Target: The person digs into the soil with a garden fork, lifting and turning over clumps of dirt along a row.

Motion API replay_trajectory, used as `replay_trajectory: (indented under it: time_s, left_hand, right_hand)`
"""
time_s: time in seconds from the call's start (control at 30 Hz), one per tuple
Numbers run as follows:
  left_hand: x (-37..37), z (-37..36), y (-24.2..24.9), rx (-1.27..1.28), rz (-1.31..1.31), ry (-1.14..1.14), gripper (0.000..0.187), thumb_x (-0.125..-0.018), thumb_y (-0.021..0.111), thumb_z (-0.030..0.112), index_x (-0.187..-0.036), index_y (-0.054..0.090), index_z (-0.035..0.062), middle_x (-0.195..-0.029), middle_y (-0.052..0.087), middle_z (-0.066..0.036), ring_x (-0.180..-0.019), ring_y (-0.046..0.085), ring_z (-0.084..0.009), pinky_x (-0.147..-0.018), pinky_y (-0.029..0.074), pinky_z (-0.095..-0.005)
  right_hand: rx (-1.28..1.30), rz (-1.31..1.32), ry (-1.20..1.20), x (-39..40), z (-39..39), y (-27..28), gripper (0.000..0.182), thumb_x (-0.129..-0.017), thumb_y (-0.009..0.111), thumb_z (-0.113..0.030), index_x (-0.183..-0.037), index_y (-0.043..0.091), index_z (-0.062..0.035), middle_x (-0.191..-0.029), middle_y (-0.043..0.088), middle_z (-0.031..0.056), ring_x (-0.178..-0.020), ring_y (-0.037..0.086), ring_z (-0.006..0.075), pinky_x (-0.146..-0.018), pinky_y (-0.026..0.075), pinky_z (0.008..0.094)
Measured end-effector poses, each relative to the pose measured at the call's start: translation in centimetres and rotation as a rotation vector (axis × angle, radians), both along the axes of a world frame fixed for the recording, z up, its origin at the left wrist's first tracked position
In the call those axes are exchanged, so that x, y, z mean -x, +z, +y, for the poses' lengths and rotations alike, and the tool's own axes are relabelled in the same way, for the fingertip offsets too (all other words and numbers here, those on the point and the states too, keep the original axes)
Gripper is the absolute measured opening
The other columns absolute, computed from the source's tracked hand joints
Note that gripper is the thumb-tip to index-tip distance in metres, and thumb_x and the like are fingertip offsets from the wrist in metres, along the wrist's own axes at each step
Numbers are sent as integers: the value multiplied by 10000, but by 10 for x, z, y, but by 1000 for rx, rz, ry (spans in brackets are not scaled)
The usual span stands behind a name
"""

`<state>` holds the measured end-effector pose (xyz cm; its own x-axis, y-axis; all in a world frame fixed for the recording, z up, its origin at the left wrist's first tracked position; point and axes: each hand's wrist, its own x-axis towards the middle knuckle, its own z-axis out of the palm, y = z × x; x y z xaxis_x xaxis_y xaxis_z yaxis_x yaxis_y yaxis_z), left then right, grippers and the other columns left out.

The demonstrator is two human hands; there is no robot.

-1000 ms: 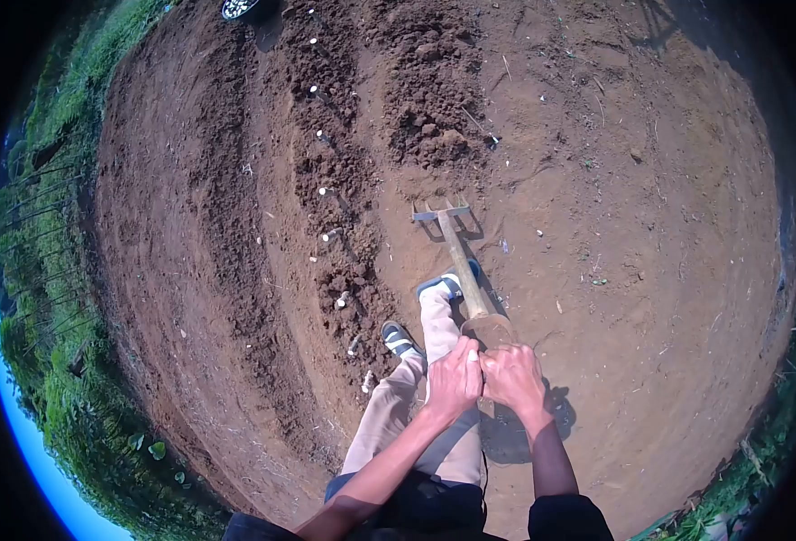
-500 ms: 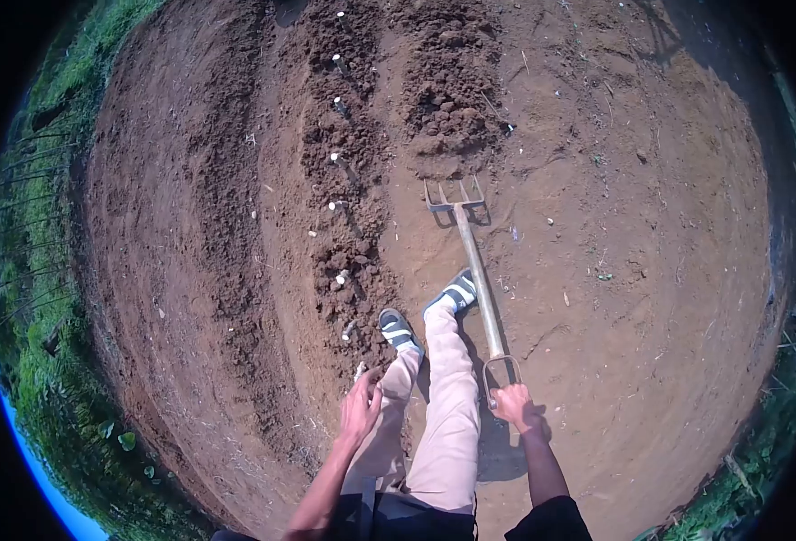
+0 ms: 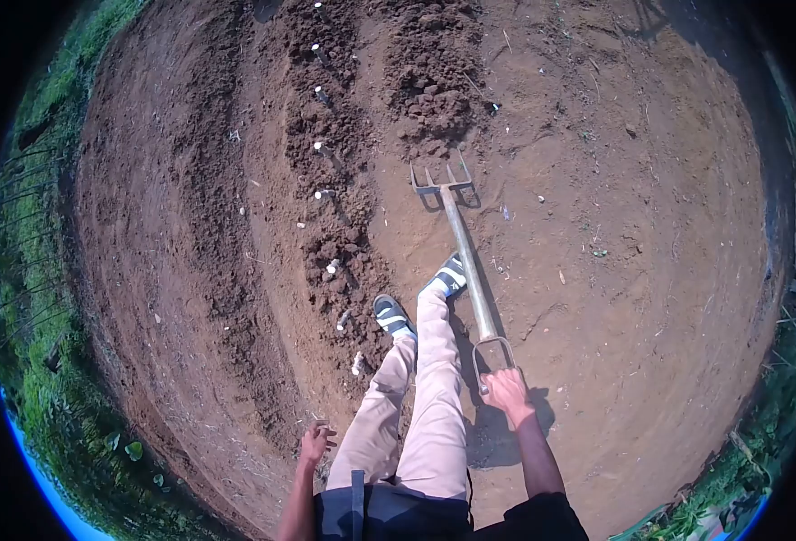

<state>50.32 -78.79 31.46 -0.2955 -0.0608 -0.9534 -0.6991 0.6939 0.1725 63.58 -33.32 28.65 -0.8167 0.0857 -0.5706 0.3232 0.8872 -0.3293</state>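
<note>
A garden fork [image 3: 470,261] reaches forward from my right hand [image 3: 506,390], which is wrapped round its D-shaped handle. The wooden shaft runs past my right foot, and its metal tines [image 3: 440,177] point away from me beside a heap of loose soil. My left hand [image 3: 317,442] hangs beside my left leg, holding nothing, its fingers loosely bent and apart. Closest in front of it is a short pale stake [image 3: 357,364] standing in the soil of the row. Another pale stake [image 3: 344,320] stands just beyond.
Several pale stakes continue up the dug row [image 3: 326,225] to my left. A mound of clods [image 3: 434,99] lies ahead of the tines. Smoother brown ground [image 3: 641,298] spreads to the right. Green plants [image 3: 64,406] border the left edge. My striped footwear [image 3: 392,316] is beside the row.
My left hand has drawn back from near the closest stake toward my body. My right hand has moved slightly up in view, still on the fork's handle. The whole view has shifted a little.
</note>
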Motion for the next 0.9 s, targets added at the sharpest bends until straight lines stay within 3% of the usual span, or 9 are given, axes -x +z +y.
replay_trajectory:
  time_s: [0.03,0.2,0.3,0.33,0.43,0.47,0.6,0.73,0.9]
  left_hand:
    - [5,11,-3,-9,-1,6,297,-920,396,229,-1136,472,39,-915,650,-142,-646,648,-200,-518,496,-281]
    - [8,27,-7,-97,38,89,284,-917,421,235,-1116,461,37,-907,636,-143,-647,637,-201,-521,494,-292]
    - [-4,31,-8,-88,29,132,268,-913,431,228,-1099,465,38,-878,631,-126,-634,627,-192,-519,493,-295]
    - [-9,31,-10,-80,16,169,259,-911,438,223,-1089,468,38,-858,628,-115,-625,620,-186,-519,493,-294]
    - [-19,26,-11,-40,5,102,237,-906,454,212,-1069,475,40,-821,617,-95,-621,611,-176,-511,495,-294]
    - [-20,23,-10,-38,16,52,247,-908,442,220,-1098,456,63,-861,625,-122,-660,625,-203,-545,494,-307]
    - [-22,15,-7,-53,76,238,225,-916,433,192,-1093,461,54,-855,633,-139,-643,626,-205,-540,500,-309]
    - [-40,-4,-15,-21,62,320,223,-906,464,191,-1041,516,22,-779,615,-93,-579,605,-176,-504,512,-302]
    - [-72,-15,-18,1,64,415,197,-907,466,184,-1024,521,36,-735,608,-80,-542,572,-155,-477,486,-295]
  right_hand:
    - [-42,220,-76,24,12,43,128,-701,578,-220,-784,599,-125,-732,617,90,-698,612,260,-637,453,378]
    - [-5,-22,10,141,52,225,225,-668,659,-321,-769,601,-129,-651,605,50,-651,610,211,-642,443,357]
    - [7,-97,33,152,52,254,247,-669,673,-340,-772,595,-129,-646,608,50,-641,610,216,-646,443,354]
    - [-9,191,-48,142,56,243,254,-657,676,-326,-728,578,-103,-636,602,64,-623,603,238,-627,436,364]
    - [150,-31,-22,140,71,223,261,-643,677,-318,-695,575,-83,-629,592,82,-618,590,264,-612,424,380]
    - [142,37,-27,149,73,230,258,-620,688,-278,-656,558,-57,-610,579,100,-596,577,275,-569,418,387]
    - [8,191,23,204,100,261,238,-601,696,-221,-666,560,-37,-567,556,116,-540,562,274,-512,409,372]
    - [-31,203,94,265,119,322,230,-622,712,-230,-725,614,-48,-528,537,112,-500,551,271,-507,416,359]
    - [-91,55,159,298,109,420,412,-574,787,-361,-647,578,-14,-444,406,87,-387,435,226,-439,351,313]
